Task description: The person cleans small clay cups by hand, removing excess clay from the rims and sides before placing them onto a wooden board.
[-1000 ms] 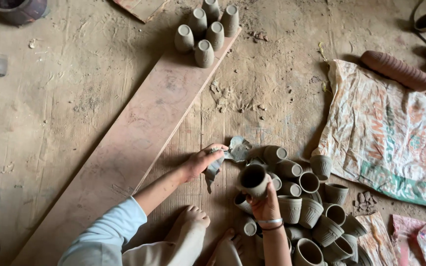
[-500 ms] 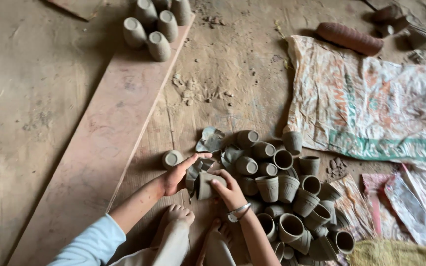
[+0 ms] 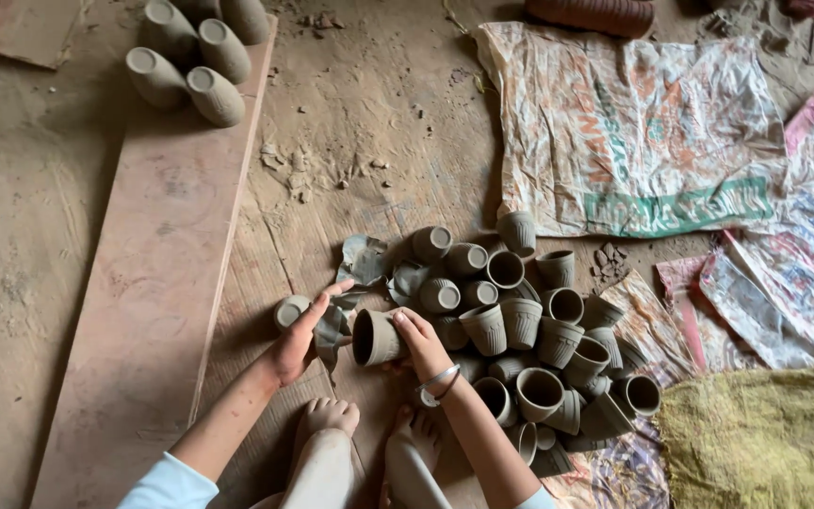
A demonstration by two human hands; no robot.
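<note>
Gripping one clay cup (image 3: 375,337) sideways in my right hand (image 3: 423,344), just above my two bare feet (image 3: 369,424). Left hand (image 3: 296,344) open, fingers touching second cup (image 3: 289,310) on floor (image 3: 40,236). Heap (image 3: 529,330) beside holds roughly twenty, lower ones hidden. On plank (image 3: 143,283), five cups (image 3: 190,57), top ones cut off. Dusty earthen ground; printed sacks (image 3: 633,132) beyond.

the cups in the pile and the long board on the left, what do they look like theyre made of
Cups: probably unfired clay, judging by the matte grey, unglazed surface with faint ribbing. The right hand holds one.
Board: looks like wood, flat and reddish-brown, dusty, unfinished.
</note>
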